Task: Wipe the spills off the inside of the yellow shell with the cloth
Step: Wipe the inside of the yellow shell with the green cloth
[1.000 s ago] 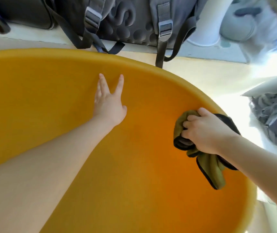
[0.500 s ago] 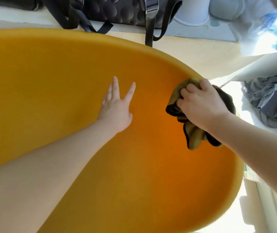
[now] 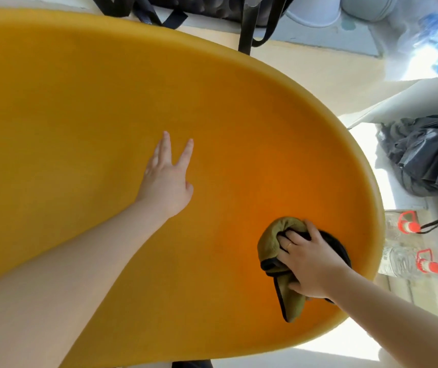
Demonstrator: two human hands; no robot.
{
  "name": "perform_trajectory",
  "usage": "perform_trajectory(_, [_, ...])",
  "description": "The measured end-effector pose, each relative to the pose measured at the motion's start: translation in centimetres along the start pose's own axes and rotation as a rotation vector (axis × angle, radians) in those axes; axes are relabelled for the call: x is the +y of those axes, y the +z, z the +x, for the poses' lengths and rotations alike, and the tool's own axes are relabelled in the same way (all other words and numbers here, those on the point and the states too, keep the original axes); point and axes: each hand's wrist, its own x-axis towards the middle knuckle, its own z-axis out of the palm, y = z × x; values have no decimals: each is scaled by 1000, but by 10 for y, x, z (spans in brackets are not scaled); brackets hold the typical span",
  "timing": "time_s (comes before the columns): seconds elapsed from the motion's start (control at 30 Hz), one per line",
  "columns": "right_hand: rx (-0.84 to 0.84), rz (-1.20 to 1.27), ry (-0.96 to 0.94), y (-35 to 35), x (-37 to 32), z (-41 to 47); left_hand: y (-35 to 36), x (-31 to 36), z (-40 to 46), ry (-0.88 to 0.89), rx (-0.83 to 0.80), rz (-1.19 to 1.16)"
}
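Observation:
The yellow shell (image 3: 80, 107) fills most of the view, its curved rim running from the top to the lower right. My left hand (image 3: 166, 181) lies flat on its inner surface near the middle, fingers straight and spread. My right hand (image 3: 310, 264) grips a bunched olive-green cloth (image 3: 273, 243) with a dark edge and presses it against the inside of the shell close to the right rim. A tail of the cloth hangs below my hand. No spill marks are distinguishable on the surface.
A dark backpack (image 3: 212, 6) with hanging straps sits beyond the far rim. A grey folded umbrella (image 3: 425, 152) lies to the right. Two clear bottles with red caps (image 3: 409, 261) stand just outside the right rim. A white round base (image 3: 313, 14) is at the top.
My right hand has dragged the cloth from the upper right rim down along the inner wall toward me. My left hand stays flat in place; the camera has tilted downward.

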Motion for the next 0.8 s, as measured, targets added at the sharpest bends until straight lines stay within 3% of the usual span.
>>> perform_trajectory(0.17, [60,-140,-48,-17,14,31,-14,-19,6,49,38,94])
perform_trajectory(0.3, [542,-371,113,-70,73,73,-48,-35,35,129,255,290])
perform_trajectory(0.43, [770,-546,200,-119,104,100,-82,-47,71,144,498,443])
perform_trajectory(0.53, [874,-635,172,-147,105,115,-94,-58,88,133,564,455])
perform_trajectory(0.67, [1046,-631,128,-198,86,159,-96,-72,93,248,604,436])
perform_trajectory(0.8, [1163,-545,-50,-238,62,198,-104,-80,96,313,617,418])
